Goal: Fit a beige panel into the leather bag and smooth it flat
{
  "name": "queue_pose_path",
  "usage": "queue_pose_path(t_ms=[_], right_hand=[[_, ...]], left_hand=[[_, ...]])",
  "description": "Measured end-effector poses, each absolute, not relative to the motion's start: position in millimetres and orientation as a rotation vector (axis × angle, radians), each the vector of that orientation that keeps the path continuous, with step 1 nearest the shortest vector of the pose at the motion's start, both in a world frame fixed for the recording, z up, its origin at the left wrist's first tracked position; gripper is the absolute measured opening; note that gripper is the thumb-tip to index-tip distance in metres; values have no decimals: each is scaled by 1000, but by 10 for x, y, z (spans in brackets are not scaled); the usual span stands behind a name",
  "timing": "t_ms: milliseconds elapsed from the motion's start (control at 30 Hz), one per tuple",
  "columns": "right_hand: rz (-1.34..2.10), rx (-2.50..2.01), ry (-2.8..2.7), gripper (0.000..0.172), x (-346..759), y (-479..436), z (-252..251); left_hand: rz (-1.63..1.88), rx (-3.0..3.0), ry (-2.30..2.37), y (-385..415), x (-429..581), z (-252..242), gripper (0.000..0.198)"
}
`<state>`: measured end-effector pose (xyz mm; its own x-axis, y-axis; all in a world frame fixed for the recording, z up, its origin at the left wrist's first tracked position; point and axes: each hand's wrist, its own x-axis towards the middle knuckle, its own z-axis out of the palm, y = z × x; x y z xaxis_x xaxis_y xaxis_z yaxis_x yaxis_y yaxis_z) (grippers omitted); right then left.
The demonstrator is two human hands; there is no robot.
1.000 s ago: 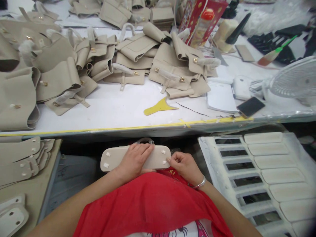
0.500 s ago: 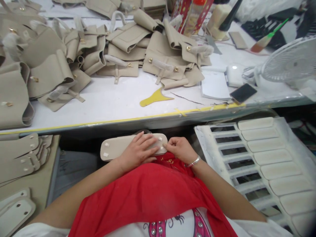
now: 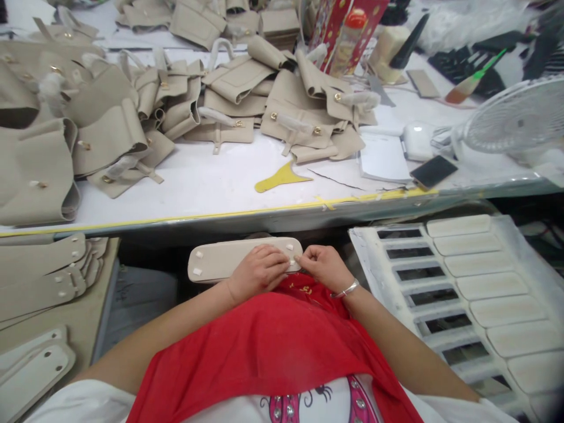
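Observation:
A beige oval-ended panel [image 3: 220, 258], seemingly a bag base, lies across my lap under the table edge. Small white tabs [image 3: 199, 255] stick up near its ends. My left hand [image 3: 259, 267] rests over its right half, fingers bent and drawn together on the panel beside the right-hand tabs. At the panel's right end, my right hand [image 3: 325, 265] is closed in a pinch, its fingertips touching by a white tab. Whatever those fingertips hold is too small to make out.
Beige bag pieces [image 3: 238, 88] cover the white table's back and left. A yellow scraper [image 3: 282, 178], phone [image 3: 434, 171] and fan [image 3: 520, 117] sit nearer its front. At right stands a board [image 3: 365, 252] of pale panels; at left, a stand [image 3: 103, 276] holds stacked straps.
My left hand's fingers, spread flat before, have drawn together and bent on the panel. My right hand stays at the panel's end. The view has shifted slightly.

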<state>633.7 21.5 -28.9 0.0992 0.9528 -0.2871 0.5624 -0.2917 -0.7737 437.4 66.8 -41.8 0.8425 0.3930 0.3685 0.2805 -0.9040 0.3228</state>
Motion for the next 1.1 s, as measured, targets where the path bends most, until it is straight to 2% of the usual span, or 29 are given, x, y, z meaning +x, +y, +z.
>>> queue_pose_path(t_ms=[200,300,733,900,1100], right_hand=[[1117,-1913,-1464,30,6346,236,-304],[1114,-1917,-1463,30,6356,230,-312],[1085,-1831,-1458,28,6335,177,-314],[1238,-1877,-1323,31,6326,216,-256],[959,-1814,-1627,25,6144,236,-118]], left_hand=[[414,2693,813,722,4524,-329,37],[357,2694,801,731,4574,-301,36],[495,2671,736,738,4513,-418,31],[507,2623,794,769,4527,-430,33],[492,2579,831,779,4531,-435,27]])
